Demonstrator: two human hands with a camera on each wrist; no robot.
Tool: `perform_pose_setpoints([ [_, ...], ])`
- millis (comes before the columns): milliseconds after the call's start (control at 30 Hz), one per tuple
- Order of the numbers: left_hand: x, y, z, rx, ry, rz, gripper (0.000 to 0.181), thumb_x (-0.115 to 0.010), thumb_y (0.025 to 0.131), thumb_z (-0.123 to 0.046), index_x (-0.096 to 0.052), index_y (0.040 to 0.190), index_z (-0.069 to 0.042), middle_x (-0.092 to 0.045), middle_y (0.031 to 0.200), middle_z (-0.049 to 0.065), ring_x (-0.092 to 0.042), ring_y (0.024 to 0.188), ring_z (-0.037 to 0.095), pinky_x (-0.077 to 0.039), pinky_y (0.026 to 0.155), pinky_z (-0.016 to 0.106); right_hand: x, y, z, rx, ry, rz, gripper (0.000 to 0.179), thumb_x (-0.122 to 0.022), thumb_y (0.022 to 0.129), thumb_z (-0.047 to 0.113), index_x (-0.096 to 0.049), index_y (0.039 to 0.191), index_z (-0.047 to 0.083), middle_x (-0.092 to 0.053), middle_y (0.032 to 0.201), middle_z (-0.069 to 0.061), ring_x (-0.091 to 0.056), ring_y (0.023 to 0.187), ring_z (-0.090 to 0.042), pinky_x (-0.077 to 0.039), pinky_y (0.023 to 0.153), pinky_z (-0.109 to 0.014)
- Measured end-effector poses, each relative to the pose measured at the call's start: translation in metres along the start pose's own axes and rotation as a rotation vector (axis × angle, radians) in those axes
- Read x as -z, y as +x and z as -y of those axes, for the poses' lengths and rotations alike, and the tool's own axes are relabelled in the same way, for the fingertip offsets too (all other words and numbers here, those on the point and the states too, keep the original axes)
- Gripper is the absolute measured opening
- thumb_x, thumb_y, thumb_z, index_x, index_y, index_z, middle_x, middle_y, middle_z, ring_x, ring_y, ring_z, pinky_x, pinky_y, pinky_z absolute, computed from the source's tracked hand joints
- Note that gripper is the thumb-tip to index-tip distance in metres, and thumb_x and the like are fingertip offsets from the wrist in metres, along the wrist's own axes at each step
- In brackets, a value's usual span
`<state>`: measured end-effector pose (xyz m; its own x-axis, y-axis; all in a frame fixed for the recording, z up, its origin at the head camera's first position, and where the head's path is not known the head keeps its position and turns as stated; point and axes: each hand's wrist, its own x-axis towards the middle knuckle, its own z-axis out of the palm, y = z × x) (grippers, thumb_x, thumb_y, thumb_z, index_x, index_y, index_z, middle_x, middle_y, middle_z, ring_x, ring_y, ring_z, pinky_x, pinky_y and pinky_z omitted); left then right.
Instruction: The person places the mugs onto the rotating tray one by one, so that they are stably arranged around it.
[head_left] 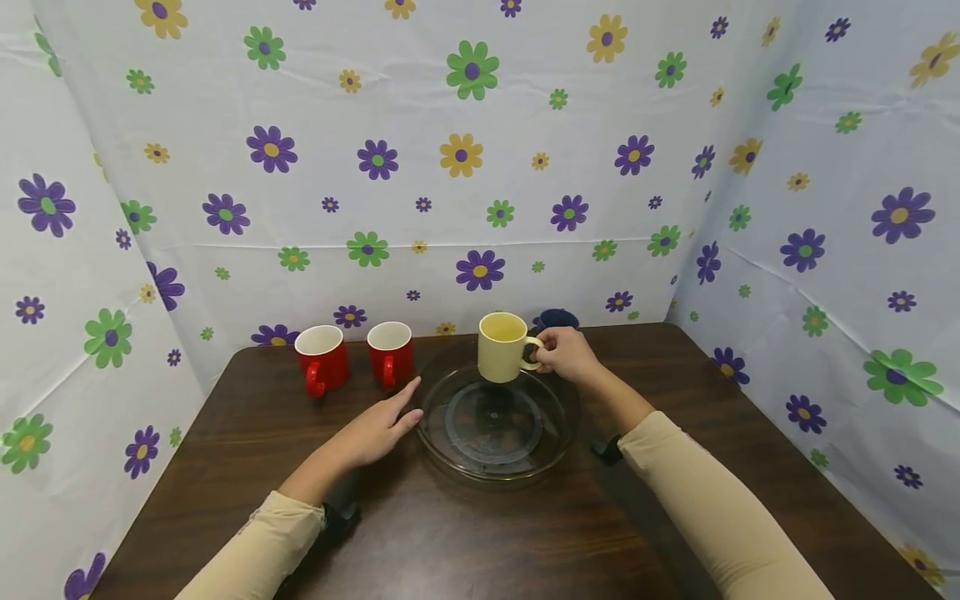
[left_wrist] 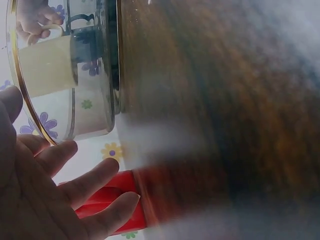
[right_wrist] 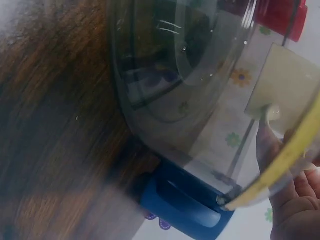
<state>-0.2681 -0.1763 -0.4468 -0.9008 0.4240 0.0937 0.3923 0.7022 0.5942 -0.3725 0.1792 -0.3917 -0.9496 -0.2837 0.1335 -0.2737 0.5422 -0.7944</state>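
A pale yellow mug (head_left: pixel 498 354) is upright over the far side of a round clear glass bowl (head_left: pixel 491 479). My right hand (head_left: pixel 567 354) pinches the mug's handle from the right; in the right wrist view the thumb (right_wrist: pixel 267 132) lies along it. At the bowl's left rim is my left hand (head_left: pixel 378 429), its fingers extended and spread. The left wrist view puts its fingertips (left_wrist: pixel 65 150) close by the glass rim, and I cannot tell how firmly they touch. Whether the bowl holds anything is unclear.
Two red mugs with white insides, one (head_left: pixel 322 360) farther left and one (head_left: pixel 392 354) near the bowl, stand at the back left. Behind my right hand is a dark blue mug (head_left: pixel 557 318), partly hidden. Flowered cloth (head_left: pixel 420 183) hangs beyond the brown wooden table (head_left: pixel 480 542).
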Motion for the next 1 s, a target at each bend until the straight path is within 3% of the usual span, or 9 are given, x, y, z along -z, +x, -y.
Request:
perform_pose_setpoints([
  [433,0.001,0.001,0.000,0.005,-0.002,0.012,0.067,-0.049,0.108,-0.032,-0.019,0.163,-0.008,-0.026,0.164,0.017,-0.034,0.147,0.041,-0.026,0.118,0.061,-0.014,0.009,-0.010,-0.065,0.021,0.085,0.018,-0.060,0.092,-0.006,-0.065,0.108,-0.011,-0.072,0.094,-0.024,-0.073,0.083,-0.038,-0.061,0.079,-0.051],
  [767,0.000,0.000,0.000,0.002,0.000,0.006,0.066,-0.049,0.108,-0.031,-0.019,0.163,-0.009,-0.032,0.161,0.021,-0.039,0.144,0.042,-0.028,0.117,0.060,-0.023,0.016,-0.016,-0.058,0.026,0.119,0.015,-0.060,0.093,-0.006,-0.066,0.106,-0.008,-0.070,0.099,-0.027,-0.071,0.076,-0.027,-0.062,0.078,-0.049],
  [1000,0.000,0.001,0.001,-0.001,-0.002,0.009,0.066,-0.048,0.108,-0.031,-0.018,0.163,-0.010,-0.031,0.162,0.020,-0.038,0.144,0.041,-0.028,0.117,0.060,-0.029,0.020,-0.012,-0.049,0.027,0.133,0.015,-0.058,0.091,-0.007,-0.066,0.104,-0.008,-0.070,0.101,-0.028,-0.072,0.080,-0.033,-0.062,0.078,-0.049],
])
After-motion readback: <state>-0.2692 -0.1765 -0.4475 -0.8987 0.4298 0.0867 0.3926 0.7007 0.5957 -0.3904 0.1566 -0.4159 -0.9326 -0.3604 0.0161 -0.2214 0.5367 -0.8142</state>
